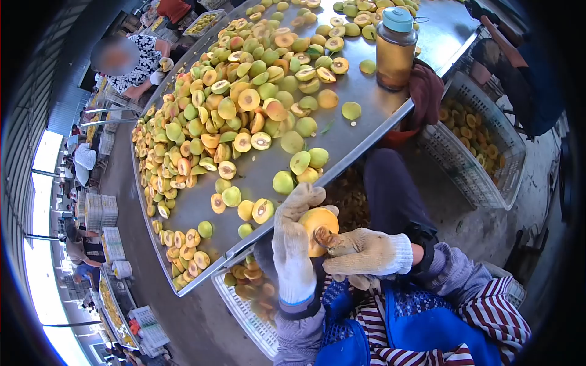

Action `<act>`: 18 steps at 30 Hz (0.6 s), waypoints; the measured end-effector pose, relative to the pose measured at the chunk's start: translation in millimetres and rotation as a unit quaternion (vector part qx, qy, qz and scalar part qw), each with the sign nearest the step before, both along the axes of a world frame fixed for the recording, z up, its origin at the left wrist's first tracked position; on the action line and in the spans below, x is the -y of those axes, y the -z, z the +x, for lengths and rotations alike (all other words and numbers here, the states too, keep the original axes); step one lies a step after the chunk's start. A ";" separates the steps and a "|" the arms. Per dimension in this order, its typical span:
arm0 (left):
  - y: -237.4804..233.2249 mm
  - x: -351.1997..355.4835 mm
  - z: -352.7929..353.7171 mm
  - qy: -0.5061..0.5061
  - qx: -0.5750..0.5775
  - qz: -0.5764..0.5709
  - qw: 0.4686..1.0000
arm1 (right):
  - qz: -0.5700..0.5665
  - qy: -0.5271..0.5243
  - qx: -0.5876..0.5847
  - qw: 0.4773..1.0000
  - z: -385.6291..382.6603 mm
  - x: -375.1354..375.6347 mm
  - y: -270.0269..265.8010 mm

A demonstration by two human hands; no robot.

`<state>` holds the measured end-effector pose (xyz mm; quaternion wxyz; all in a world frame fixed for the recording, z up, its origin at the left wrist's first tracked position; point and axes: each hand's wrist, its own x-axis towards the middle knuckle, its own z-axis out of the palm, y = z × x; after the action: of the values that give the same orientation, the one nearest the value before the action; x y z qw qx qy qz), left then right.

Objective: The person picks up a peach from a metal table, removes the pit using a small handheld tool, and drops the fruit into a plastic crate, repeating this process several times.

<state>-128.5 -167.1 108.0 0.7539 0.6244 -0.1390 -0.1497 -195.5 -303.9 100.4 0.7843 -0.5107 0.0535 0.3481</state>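
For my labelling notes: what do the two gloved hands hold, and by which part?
Left hand grips a yellow fruit around its side. Right hand holds a small tool by its handle, tip at the fruit.

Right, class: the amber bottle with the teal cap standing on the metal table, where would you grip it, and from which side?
I'd wrap the straight round body of the bottle below the cap, coming from the table edge by the red cloth: it stands upright, and fruit halves lie on its other side. The left hand holds a yellow fruit.
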 end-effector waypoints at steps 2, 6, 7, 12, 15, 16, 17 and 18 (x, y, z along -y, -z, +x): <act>6.1 6.8 -13.7 -0.046 0.016 0.018 0.999 | 0.013 0.005 0.000 1.000 -1.1 1.5 2.0; 4.1 0.5 -10.9 -0.027 0.024 0.061 0.997 | 0.033 -0.037 -0.021 0.999 -2.9 -0.5 5.1; -2.6 -2.5 -7.1 0.000 0.000 0.065 0.998 | 0.044 -0.046 -0.023 0.998 -3.0 -1.4 4.5; -2.3 -6.5 0.3 0.026 0.061 0.066 0.996 | 0.159 -0.071 -0.074 0.982 -5.6 2.4 10.2; 18.4 -7.2 0.7 -0.005 0.234 0.035 0.971 | 0.283 -0.065 -0.097 0.952 -14.6 2.9 22.4; 19.7 -7.7 -0.1 -0.003 0.239 0.007 0.971 | 0.329 -0.063 -0.103 0.937 -15.9 2.2 28.3; 21.0 -8.9 -3.0 -0.002 0.243 -0.019 0.970 | 0.362 -0.074 -0.096 0.924 -16.2 1.0 33.7; 22.0 -10.1 -5.9 -0.002 0.247 -0.045 0.968 | 0.396 -0.086 -0.090 0.910 -16.2 -0.9 39.0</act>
<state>-134.4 -157.1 86.0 0.7236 0.6080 -0.3263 0.0169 -211.7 -303.0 61.4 0.8809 -0.1274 -0.0623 0.4516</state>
